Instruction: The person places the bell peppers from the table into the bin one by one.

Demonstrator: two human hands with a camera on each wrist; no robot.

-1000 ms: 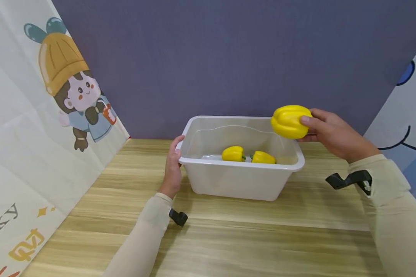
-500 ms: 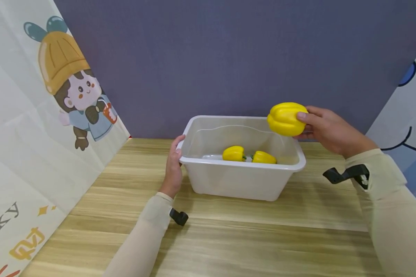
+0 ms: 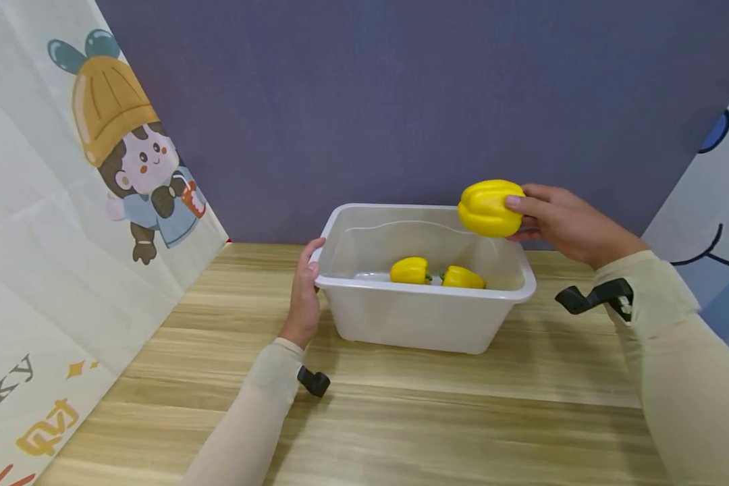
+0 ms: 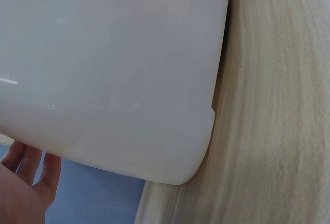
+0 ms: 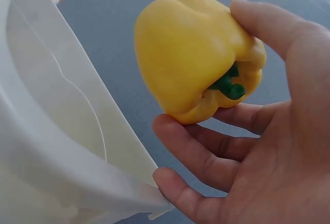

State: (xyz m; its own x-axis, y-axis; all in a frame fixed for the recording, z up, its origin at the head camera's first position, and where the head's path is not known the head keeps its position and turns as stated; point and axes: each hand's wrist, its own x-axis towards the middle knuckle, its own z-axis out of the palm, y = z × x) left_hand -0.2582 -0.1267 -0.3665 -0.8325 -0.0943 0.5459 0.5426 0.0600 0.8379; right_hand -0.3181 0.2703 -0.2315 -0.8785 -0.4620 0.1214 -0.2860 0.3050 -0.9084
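A yellow bell pepper (image 3: 491, 208) with a green stem is held between the thumb and fingers of my right hand (image 3: 568, 223), above the bin's right back corner. The stem faces the palm in the right wrist view. My left hand (image 3: 304, 304) grips the left rim of a white plastic bin (image 3: 413, 317). In the left wrist view the fingers (image 4: 49, 175) lie against the bin's outer wall. Inside the bin lie two more yellow bell peppers, one on the left (image 3: 410, 271) and one on the right (image 3: 462, 277), partly hidden by the front rim.
The bin stands on a wood-grain table (image 3: 401, 425), close to a blue-grey back panel (image 3: 401, 101). A white cloth with a cartoon figure (image 3: 152, 162) hangs at the left. Another printed cloth (image 3: 719, 229) is at the right.
My right hand has moved left with the bell pepper, further over the bin. The left hand, the bin and the two peppers inside it have stayed in place.
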